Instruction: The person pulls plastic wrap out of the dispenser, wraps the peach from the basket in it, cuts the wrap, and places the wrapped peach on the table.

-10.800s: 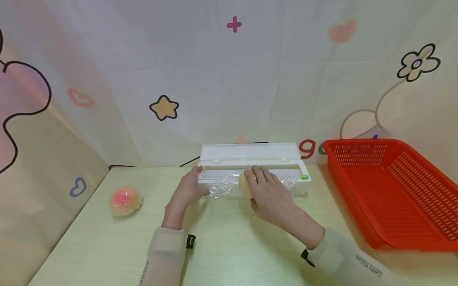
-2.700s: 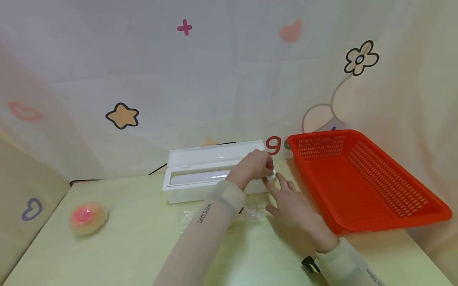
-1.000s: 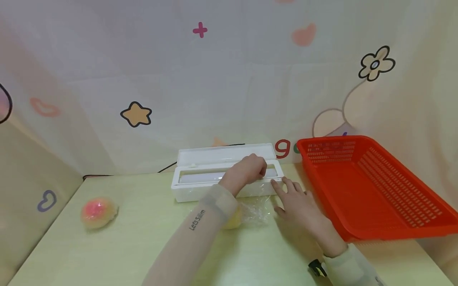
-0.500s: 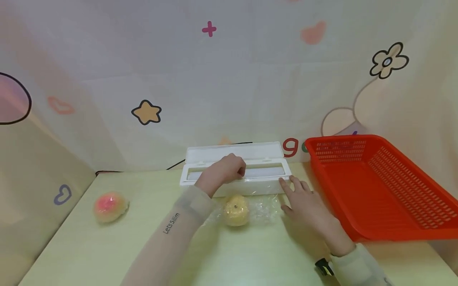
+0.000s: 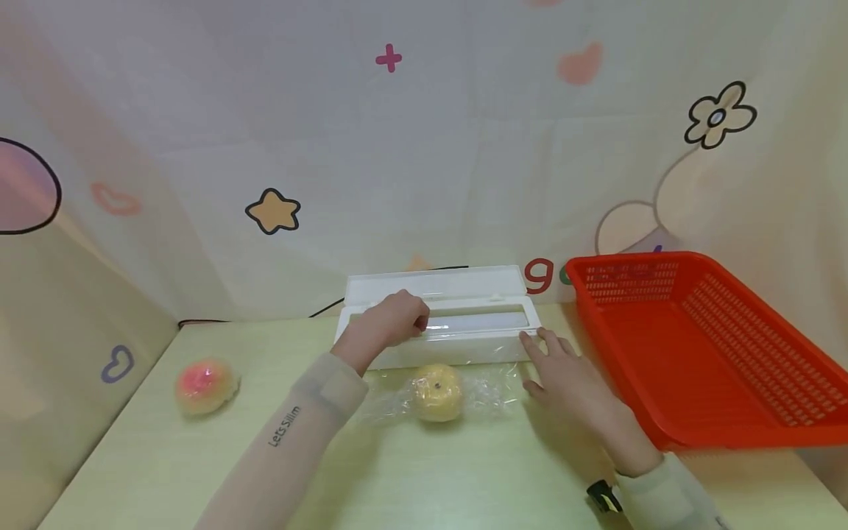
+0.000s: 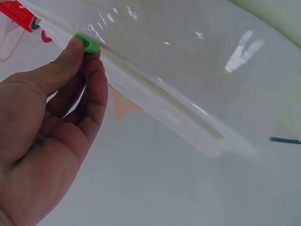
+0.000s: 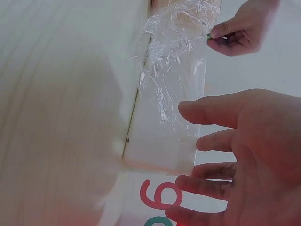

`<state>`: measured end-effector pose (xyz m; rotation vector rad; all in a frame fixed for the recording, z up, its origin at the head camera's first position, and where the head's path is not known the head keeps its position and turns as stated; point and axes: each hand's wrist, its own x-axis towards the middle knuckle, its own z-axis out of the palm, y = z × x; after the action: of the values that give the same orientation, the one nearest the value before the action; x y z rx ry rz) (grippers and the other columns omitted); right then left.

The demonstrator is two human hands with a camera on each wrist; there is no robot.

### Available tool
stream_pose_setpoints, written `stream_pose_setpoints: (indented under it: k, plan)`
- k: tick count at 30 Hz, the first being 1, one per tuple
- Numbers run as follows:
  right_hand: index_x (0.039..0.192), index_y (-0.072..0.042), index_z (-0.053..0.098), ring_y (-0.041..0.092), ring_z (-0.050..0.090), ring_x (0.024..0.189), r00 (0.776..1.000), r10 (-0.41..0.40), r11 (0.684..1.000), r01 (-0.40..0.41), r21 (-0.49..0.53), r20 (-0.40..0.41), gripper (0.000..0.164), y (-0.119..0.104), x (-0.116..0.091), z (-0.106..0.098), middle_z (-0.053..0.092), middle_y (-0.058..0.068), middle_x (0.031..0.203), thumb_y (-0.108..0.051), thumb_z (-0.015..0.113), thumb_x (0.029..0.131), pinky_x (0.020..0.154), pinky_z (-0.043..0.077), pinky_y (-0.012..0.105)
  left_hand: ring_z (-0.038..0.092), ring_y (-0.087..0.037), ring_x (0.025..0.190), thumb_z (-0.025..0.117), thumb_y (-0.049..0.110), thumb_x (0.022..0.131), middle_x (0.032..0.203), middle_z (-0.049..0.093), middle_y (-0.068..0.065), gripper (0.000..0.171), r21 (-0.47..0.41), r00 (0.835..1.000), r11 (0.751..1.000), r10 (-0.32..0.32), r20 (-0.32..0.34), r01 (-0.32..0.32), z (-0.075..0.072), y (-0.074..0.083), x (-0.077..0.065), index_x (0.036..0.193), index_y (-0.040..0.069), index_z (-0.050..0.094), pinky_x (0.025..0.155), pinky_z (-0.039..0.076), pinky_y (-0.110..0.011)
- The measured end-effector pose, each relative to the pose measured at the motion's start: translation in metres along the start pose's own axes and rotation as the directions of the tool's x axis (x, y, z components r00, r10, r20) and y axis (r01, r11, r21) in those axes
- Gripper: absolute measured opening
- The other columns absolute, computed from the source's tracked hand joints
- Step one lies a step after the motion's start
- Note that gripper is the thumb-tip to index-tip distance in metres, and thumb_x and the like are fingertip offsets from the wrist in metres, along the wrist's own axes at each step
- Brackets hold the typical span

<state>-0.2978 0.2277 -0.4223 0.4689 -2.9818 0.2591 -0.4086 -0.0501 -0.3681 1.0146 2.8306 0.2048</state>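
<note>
A white cling film box (image 5: pixel 457 350) stands at the back of the table with its lid raised and a roll inside. My left hand (image 5: pixel 391 320) is over the box's front edge. In the left wrist view its thumb and fingers pinch a small green slide cutter (image 6: pixel 89 44). Clear film (image 7: pixel 169 52) hangs over the box front in the right wrist view. Before the box sits a round yellow fruit (image 5: pixel 437 394) with a small dark stem mark, clear film (image 5: pixel 486 390) spread around it. My right hand (image 5: pixel 573 379) has fingers extended, fingertips at the box's right end.
A red plastic basket (image 5: pixel 652 383) with slotted sides stands on the right, close to my right hand. At the left lies a pink and yellow peach (image 5: pixel 207 385) in shiny wrap. A patterned cloth (image 5: pixel 424 169) hangs behind the table.
Earlier my right hand held the yellow fruit against the box; it now lies on the table. My left hand has moved from the box's right end leftward along its edge. The right hand stays at the right end.
</note>
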Motion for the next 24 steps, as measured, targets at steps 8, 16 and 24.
stream_pose_setpoints:
  k: [8,16,24]
  plan:
    - [0.151,0.004,0.043,0.051,0.047,0.129,1.0,-0.007,1.0,0.007,0.011,0.0,0.074,0.003,-0.002,-0.002,0.042,0.034,0.148,-0.02,0.079,0.091,0.093,0.051,0.063,0.051,-0.016,0.076,0.07,-0.001,0.095,0.078,0.058,0.001,0.015,0.039,1.0,0.999,0.006,0.003,-0.006,-0.005,-0.012,-0.016,0.083,0.008,0.066,0.073,0.046,-0.03]
    - [0.152,0.004,0.043,0.051,0.048,0.128,1.0,-0.005,1.0,0.005,0.01,0.004,0.075,0.004,-0.003,-0.002,0.042,0.033,0.147,-0.02,0.079,0.09,0.093,0.051,0.06,0.05,-0.017,0.073,0.068,-0.003,0.095,0.078,0.058,0.001,0.017,0.043,0.999,0.999,-0.01,-0.049,0.013,-0.003,-0.024,-0.034,0.083,0.009,0.066,0.072,0.046,-0.03]
    - [0.152,0.003,0.043,0.051,0.046,0.129,1.0,-0.01,1.0,0.01,0.021,0.019,0.074,0.003,0.0,-0.002,0.042,0.032,0.148,-0.021,0.078,0.091,0.095,0.05,0.062,0.047,-0.017,0.073,0.067,-0.004,0.095,0.076,0.052,0.0,0.02,0.047,0.998,0.999,-0.009,-0.057,0.011,-0.002,-0.036,-0.047,0.081,0.008,0.061,0.07,0.042,-0.03]
